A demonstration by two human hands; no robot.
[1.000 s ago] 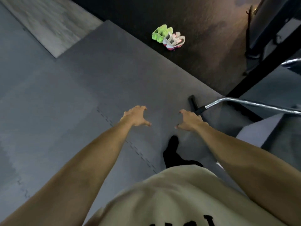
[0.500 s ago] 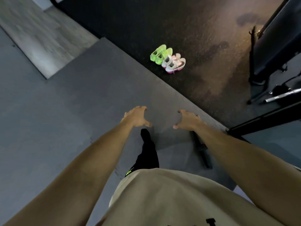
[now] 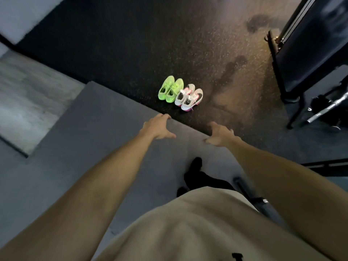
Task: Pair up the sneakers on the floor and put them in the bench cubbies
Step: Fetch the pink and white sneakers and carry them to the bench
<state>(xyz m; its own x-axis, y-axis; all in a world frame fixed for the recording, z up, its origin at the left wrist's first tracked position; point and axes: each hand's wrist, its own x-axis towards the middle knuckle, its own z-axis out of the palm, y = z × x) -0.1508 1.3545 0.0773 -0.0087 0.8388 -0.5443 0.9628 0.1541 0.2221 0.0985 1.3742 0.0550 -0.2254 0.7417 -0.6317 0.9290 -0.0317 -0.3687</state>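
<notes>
As the person has walked closer over the last second, the scene reads so:
Sneakers: the green pair (image 3: 171, 88) and the white-and-pink pair (image 3: 189, 97) stand side by side, touching, on the dark speckled floor (image 3: 131, 44) just beyond the edge of the grey mat (image 3: 84, 119); they now look larger and nearer.
Left hand (image 3: 157, 127): fingers spread wide, holding nothing.
Right hand (image 3: 219, 135): likewise wide and bare.
Meaning: already paired; pickup probably comes next. No cubbies in view.
</notes>
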